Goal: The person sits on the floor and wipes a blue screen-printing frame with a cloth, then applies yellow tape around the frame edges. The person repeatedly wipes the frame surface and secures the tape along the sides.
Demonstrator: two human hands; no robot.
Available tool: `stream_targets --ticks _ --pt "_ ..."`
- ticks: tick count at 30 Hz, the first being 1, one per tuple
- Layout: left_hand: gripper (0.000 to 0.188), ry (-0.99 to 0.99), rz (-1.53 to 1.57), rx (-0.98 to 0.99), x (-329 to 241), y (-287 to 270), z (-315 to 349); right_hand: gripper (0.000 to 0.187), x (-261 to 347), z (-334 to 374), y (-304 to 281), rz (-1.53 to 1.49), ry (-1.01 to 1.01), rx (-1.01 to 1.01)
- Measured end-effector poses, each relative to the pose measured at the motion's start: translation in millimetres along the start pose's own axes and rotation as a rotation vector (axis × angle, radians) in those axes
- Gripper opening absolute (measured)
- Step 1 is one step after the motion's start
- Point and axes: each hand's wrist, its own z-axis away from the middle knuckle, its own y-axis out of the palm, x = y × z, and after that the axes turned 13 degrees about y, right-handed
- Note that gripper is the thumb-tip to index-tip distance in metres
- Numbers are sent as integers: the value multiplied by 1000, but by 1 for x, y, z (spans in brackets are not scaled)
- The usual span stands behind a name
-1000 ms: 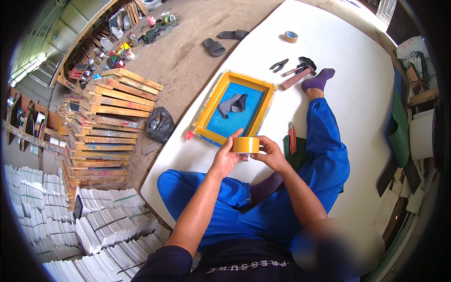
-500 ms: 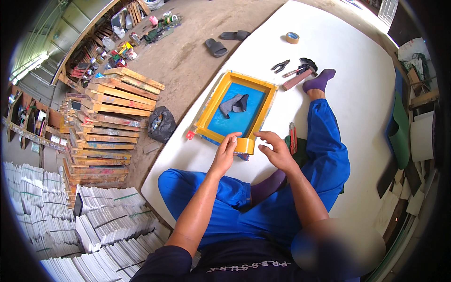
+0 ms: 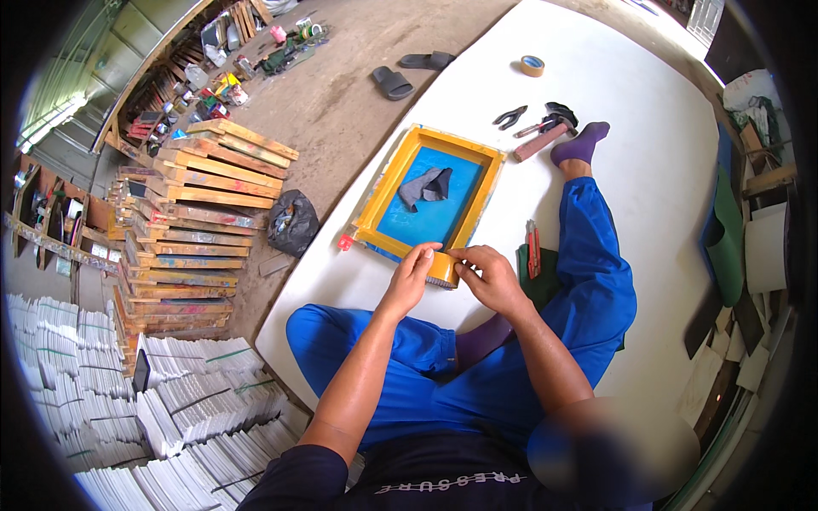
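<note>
A roll of yellow-brown packing tape [image 3: 440, 272] is held between my two hands, just off the near edge of the frame. My left hand [image 3: 411, 279] grips the roll's left side, fingers bent round it. My right hand [image 3: 492, 277] has its thumb and forefinger closed at the roll's right side. Beyond them lies a rectangular frame [image 3: 384, 192] with yellow-covered sides and a blue screen [image 3: 415, 223] inside. A crumpled grey cloth [image 3: 425, 188] rests on the screen. A red utility knife [image 3: 532, 249] lies on a dark green sheet [image 3: 545, 277] beside my right forearm.
I sit on a white board [image 3: 613, 94]. Pliers [image 3: 509, 117], a hammer-like tool [image 3: 558, 118], a reddish block [image 3: 540, 142] and another tape roll [image 3: 532, 66] lie farther off. To the left are stacked wooden frames [image 3: 196, 221], a black bag [image 3: 292, 223] and white stacks [image 3: 196, 392].
My right hand has moved left from beside the tape roll onto it, its fingers closing there. The roll has turned a little, with its ridged lower side showing more.
</note>
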Motion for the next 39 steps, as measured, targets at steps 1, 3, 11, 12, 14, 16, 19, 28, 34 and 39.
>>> stream_targets --ticks 1,3,11,12,14,16,19,28,34,39 --pt "44 -16 6 4 -2 1 0 25 0 0 -1 3 -5 -7" --pt "44 -44 28 10 -5 2 0 22 1 -1 -3 8 -17 -20" --pt "49 -152 110 72 -4 -1 -2 18 -1 -2 -2 -61 45 -13" --pt "48 -163 118 83 -4 -1 -2 18 -1 -3 -2 -67 45 -14" --pt "47 -186 133 107 -6 0 -2 15 -1 -4 -2 -20 45 -21" --pt "45 -212 152 117 -8 0 -1 12 0 -5 -3 25 44 -27" --pt "43 -217 155 125 -5 1 -1 9 0 -6 -2 91 7 -53" --pt "41 -162 116 113 2 3 -2 11 -8 -12 7 281 -214 -124" --pt "42 -176 137 106 -2 1 0 10 -7 -8 7 276 -185 -113" --pt "44 -230 161 98 -4 0 -1 11 -13 -3 3 29 19 -120"
